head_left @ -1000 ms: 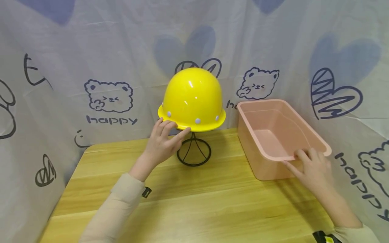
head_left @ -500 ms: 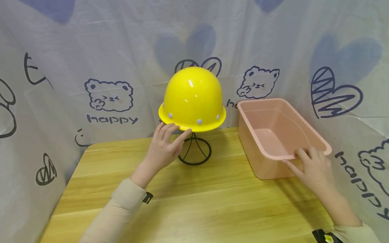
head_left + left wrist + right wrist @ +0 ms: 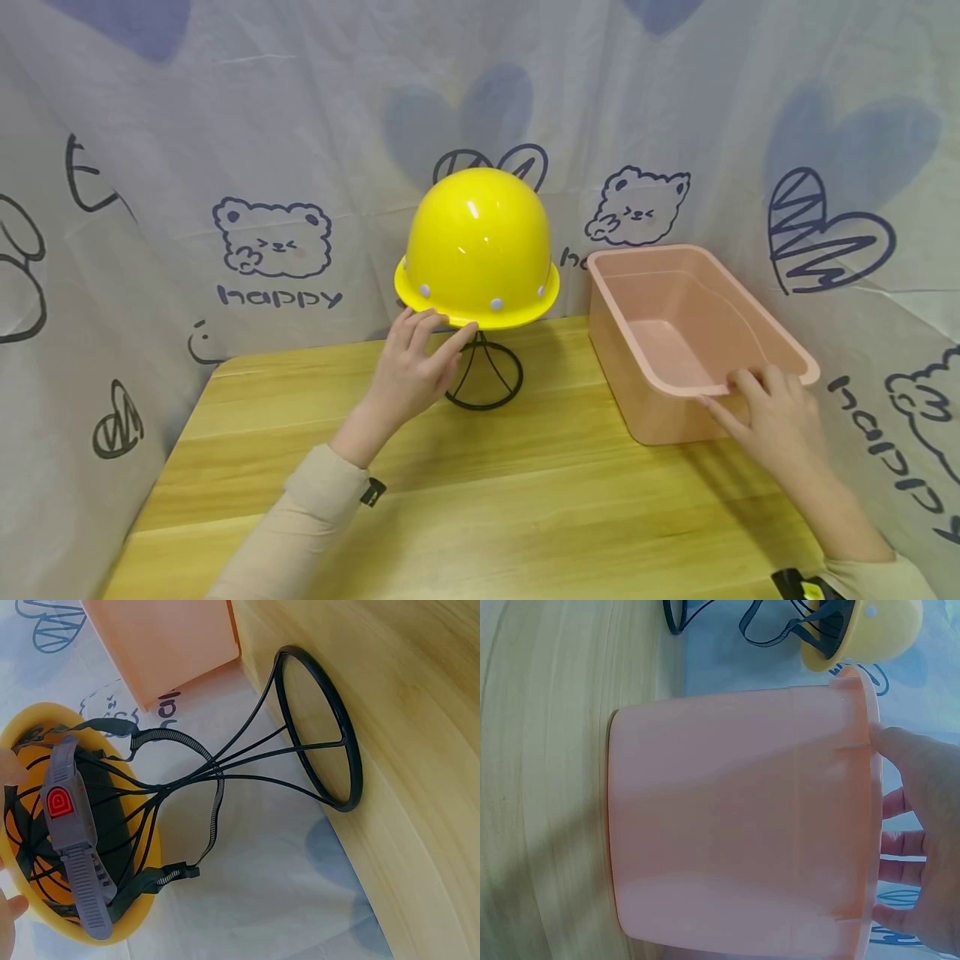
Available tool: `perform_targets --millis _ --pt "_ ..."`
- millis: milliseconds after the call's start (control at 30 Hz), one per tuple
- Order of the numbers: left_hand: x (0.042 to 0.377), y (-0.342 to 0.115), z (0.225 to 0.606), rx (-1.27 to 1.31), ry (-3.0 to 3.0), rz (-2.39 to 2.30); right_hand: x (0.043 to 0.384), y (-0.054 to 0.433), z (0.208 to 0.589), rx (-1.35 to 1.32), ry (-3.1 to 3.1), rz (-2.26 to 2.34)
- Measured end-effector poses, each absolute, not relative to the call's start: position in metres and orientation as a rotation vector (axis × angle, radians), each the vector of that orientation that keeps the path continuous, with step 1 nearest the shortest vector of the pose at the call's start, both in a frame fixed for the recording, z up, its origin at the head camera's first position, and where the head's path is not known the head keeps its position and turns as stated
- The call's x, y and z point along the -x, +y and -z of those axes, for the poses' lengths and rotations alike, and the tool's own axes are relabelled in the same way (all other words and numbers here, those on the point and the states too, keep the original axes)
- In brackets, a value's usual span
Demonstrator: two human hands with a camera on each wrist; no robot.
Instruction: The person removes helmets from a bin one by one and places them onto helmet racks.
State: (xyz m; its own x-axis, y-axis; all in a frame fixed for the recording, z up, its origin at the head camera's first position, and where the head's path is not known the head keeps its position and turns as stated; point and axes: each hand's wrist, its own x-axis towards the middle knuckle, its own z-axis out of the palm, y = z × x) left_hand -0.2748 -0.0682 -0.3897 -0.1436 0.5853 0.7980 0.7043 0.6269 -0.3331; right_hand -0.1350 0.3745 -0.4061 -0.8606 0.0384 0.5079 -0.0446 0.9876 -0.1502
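A yellow hard hat (image 3: 480, 242) rests upright on a black wire stand (image 3: 482, 407) near the back of the table. My left hand (image 3: 412, 371) pinches its near brim, the thumb and fingertips meeting the edge. From below, the left wrist view shows the grey headband adjuster with a red knob (image 3: 58, 801), the stand's wires going up inside the hat and a loose chin strap (image 3: 217, 795). At the right, my right hand (image 3: 783, 425) grips the near rim of a pink plastic bin (image 3: 660, 421), thumb outside and fingers over the edge.
The wooden table (image 3: 480, 517) backs onto a white cloth (image 3: 360, 125) printed with bears and hearts, hanging behind and on both sides. The bin stands close to the cloth at the back right, a gap away from the stand.
The hard hat has turned and shifted slightly to the right on its stand, my left hand moving with its brim. My right hand and the bin have stayed put.
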Motion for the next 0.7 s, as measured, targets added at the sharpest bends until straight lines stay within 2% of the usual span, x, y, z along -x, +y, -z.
perform_targets --millis 700 --pt "0.2725 -0.0663 0.3927 1.037 -1.827 0.130 0.1357 0.3737 0.4074 -0.005 -2.604 -0.213"
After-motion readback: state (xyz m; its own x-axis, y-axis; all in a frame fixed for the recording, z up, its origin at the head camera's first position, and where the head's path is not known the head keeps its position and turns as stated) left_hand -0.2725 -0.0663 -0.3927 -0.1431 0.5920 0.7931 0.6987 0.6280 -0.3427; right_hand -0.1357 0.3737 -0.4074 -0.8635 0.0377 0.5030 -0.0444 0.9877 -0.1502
